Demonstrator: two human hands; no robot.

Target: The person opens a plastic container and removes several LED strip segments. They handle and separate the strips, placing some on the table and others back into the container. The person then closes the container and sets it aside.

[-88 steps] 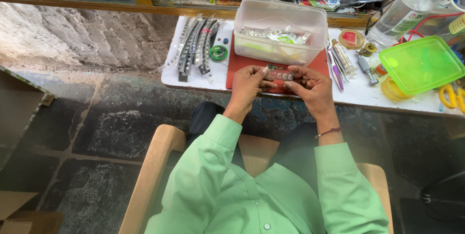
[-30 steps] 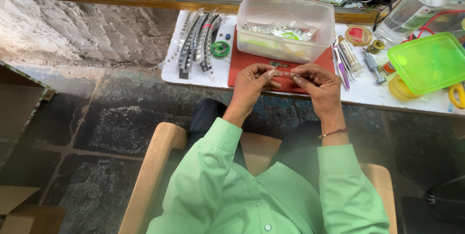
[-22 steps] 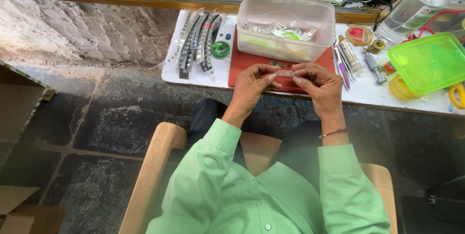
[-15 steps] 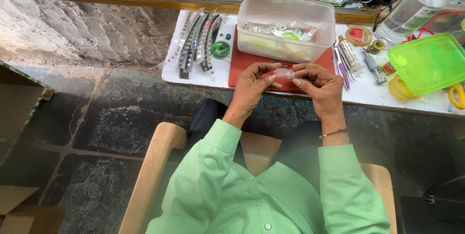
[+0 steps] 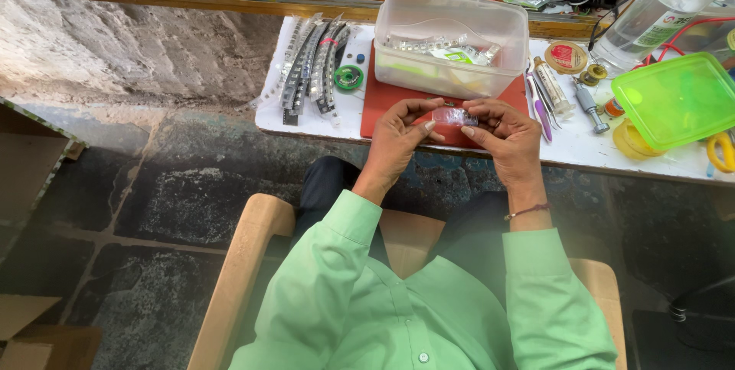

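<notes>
Hands meet over the red mat [image 5: 383,106] at the near edge of the desk [image 5: 582,148]: the left hand [image 5: 398,136] and the right hand [image 5: 509,136] now hold a small clear plastic packet [image 5: 455,116] between them, fingers [image 5: 432,123] of both pinched narrowly on its ends. Against a moment ago the packet has been drawn closer in and both thumbs have closed over it, so what lies inside is hard to make out; the work looks to be at the stage of handling or opening the packet, though that is only a judgement. Just behind the hands stands a clear plastic box [image 5: 452,40] with small parts inside, touching the mat. Left of it lie strips of component tape [image 5: 310,67] and a green spool [image 5: 349,76]. To the right are tweezers and small tools [image 5: 547,94], a green lidded container [image 5: 677,98] and a clear bottle [image 5: 658,10]. The box crowds the space ahead of the hands.
</notes>
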